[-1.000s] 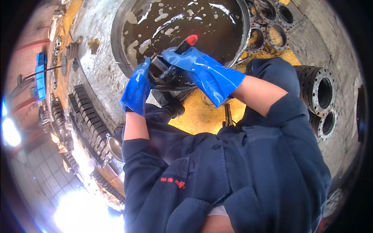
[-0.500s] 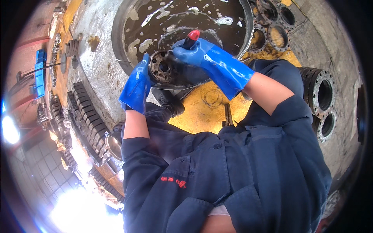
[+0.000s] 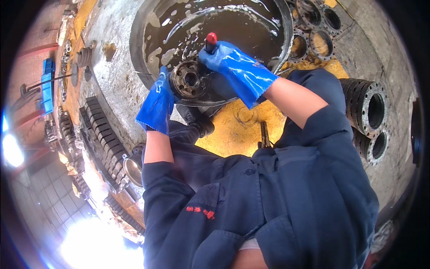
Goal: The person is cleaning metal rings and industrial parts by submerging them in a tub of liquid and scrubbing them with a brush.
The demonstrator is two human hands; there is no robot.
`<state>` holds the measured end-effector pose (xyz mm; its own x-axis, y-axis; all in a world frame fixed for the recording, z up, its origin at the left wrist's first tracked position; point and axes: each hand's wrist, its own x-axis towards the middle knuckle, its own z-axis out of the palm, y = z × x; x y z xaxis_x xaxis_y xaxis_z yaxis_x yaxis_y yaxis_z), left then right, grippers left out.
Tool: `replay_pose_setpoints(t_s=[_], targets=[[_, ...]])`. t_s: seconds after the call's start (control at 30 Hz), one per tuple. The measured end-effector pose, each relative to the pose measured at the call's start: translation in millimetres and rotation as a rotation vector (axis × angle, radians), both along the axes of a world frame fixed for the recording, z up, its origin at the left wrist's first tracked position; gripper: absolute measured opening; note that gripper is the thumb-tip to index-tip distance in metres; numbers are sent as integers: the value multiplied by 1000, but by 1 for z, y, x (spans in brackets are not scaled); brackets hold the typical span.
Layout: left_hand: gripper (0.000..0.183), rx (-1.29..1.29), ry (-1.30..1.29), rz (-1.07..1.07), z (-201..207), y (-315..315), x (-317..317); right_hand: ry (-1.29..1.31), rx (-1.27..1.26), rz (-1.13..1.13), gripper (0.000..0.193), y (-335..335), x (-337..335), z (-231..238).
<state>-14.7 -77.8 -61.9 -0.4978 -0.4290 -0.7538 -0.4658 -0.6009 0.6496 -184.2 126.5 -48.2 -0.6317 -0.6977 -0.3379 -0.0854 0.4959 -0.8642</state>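
My left hand (image 3: 156, 104), in a long blue rubber glove, grips the left edge of a round, dirty metal flange (image 3: 181, 88). The flange has a large centre bore and a ring of holes. It is held over the near side of a wide round metal tub (image 3: 138, 45) of murky brown liquid with foam patches. Just right of the flange, my right hand (image 3: 233, 66), gloved alike, is closed around a dark handle with a red end (image 3: 211, 39) pointing up. The tool's lower end is hidden behind the glove and flange.
Several ringed metal flanges (image 3: 321, 44) lie at the far right, and more stand stacked (image 3: 372, 110) beside my right leg. On the left are a row of dark metal blocks (image 3: 104, 136) and a round metal pan (image 3: 133, 170). Yellow flooring (image 3: 237, 127) shows below the tub.
My right hand and forearm have shifted left, and the red-ended handle has moved left and stands more upright. The flange's face shows more fully. Foam on the liquid has drifted.
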Motion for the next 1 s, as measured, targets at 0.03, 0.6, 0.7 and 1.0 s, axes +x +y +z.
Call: replay_pose_setpoints(t_s=[0.03,0.6,0.7,1.0], targets=[[61,3,-1,3,0,0,1,-5,48,-10,33,3,0,8],[53,-179,61,-78,25,25,1,86,209,137,37,15,0,22],[49,-86,127,-69,18,22,2,156,-230,109,42,26,24,17],[48,-202,179,-141,23,31,6,109,153,209,37,28,23,19]])
